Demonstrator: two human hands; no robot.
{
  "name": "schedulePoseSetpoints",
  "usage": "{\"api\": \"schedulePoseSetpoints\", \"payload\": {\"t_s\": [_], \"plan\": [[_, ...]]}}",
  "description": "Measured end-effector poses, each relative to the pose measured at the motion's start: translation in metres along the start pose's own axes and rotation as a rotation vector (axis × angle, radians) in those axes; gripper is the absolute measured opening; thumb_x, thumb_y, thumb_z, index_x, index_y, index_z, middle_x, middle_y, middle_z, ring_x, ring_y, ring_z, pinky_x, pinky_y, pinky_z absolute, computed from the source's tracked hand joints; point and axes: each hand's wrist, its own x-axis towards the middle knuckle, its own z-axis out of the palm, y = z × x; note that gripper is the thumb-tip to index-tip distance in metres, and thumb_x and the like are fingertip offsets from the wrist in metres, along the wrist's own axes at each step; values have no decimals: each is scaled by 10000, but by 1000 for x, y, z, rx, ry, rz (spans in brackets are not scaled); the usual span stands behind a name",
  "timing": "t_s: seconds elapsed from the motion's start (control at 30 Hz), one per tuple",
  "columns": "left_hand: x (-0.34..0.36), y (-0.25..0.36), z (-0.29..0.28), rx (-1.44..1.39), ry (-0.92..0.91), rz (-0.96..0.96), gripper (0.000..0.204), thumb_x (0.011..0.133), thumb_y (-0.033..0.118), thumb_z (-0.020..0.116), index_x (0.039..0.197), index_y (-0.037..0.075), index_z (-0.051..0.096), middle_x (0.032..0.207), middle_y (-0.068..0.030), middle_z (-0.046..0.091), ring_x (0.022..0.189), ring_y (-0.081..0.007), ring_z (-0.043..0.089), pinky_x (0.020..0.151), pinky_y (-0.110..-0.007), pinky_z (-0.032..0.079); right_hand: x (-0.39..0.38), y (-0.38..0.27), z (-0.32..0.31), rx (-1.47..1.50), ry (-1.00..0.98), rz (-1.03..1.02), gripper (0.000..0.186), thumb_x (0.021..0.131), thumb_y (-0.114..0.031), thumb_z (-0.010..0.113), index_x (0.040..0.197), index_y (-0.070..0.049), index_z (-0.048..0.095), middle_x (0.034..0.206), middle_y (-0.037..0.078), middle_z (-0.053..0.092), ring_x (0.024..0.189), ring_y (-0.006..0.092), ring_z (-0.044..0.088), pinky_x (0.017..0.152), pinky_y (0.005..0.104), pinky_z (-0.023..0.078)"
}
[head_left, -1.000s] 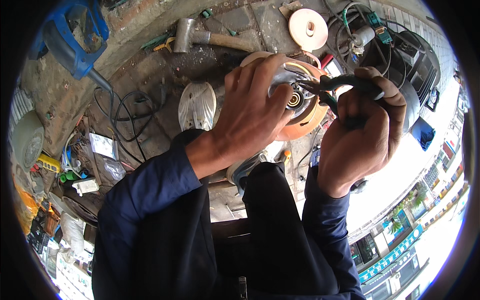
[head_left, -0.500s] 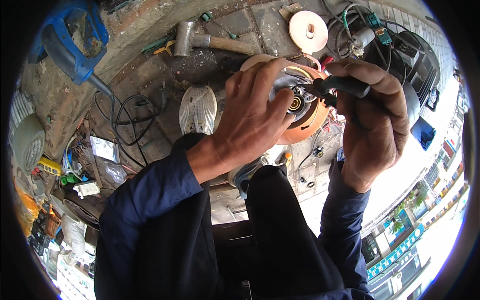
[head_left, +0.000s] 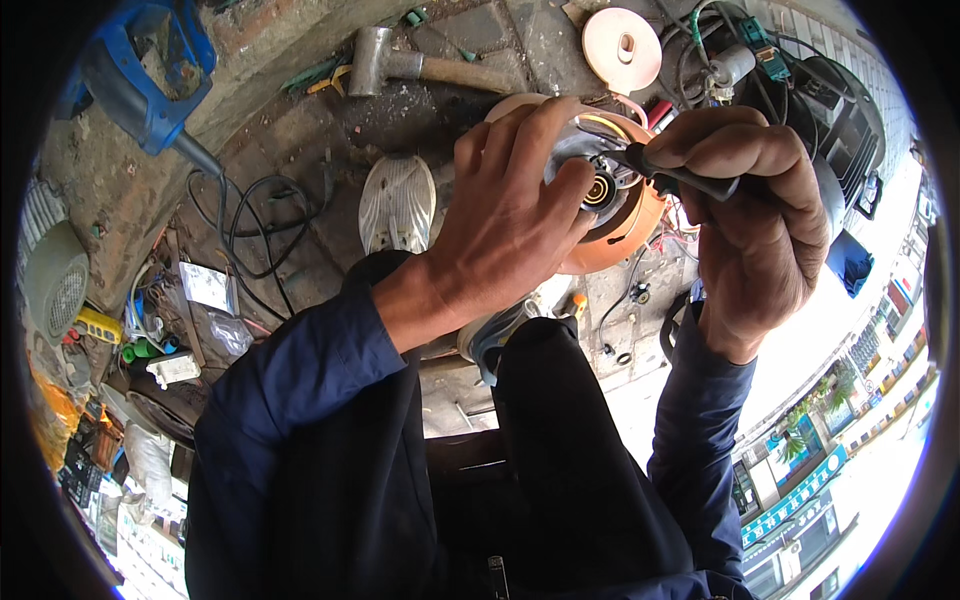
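Observation:
An orange round-bodied appliance (head_left: 638, 222), which looks like an upturned electric kettle, stands between my feet with its underside open. Brass rings show in the round black connector (head_left: 599, 189) at its middle, with wires around it. My left hand (head_left: 490, 215) grips the body from the left, fingers over the far rim and thumb beside the connector. In my right hand (head_left: 755, 225) are dark-handled pliers (head_left: 708, 186), their tips pointing left at the wiring next to the connector. My fingers partly cover the handles, so how far the jaws part is unclear.
A hammer (head_left: 440, 72) lies on the paving beyond my left hand. Behind the appliance is a pale round disc (head_left: 622, 50), a cover or base. Tangled cables and a black machine (head_left: 845, 120) stand far right. A blue power tool (head_left: 150, 85) rests on the left ledge, its cord trailing.
My right hand has shifted slightly right and the pliers have turned a little, their tips still at the wiring. The left hand keeps its grip; the whole view has moved slightly.

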Motion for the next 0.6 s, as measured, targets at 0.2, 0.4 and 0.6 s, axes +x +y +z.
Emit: {"api": "schedulePoseSetpoints", "payload": {"t_s": [0.2, 0.4, 0.6], "plan": [[-1, 0, -1, 10, -14, 2, 498, 747, 194, 940, 1159, 76, 686, 1568, -158, 457, 1355, -360, 499, 1078, -522, 371, 0, 1, -8, 55, -67, 36, 307, 890, 20, 473, 1123, 101, 656, 1182, 301, 702, 996, 272, 735, 836, 294, 569], [-1, 0, -1, 15, -10, 2, 511, 754, 201, 938, 1185, 78, 693, 1565, -157, 458, 1360, -357, 496, 1088, -522, 367, -1, 2, -11, 73, -90, 43, 327, 876, 32, 460, 1128, 109, 653, 1187, 307, 690, 1053, 321, 752, 920, 356, 610], [-1, 0, -1, 12, -13, -3, 508, 758, 204, 937, 1189, 85, 696, 1564, -157, 456, 1363, -355, 493, 1093, -522, 364, 2, 4, -11, 64, -117, -16, 349, 827, 53, 433, 1094, 117, 648, 1141, 308, 681, 996, 300, 743, 932, 382, 623]]}}
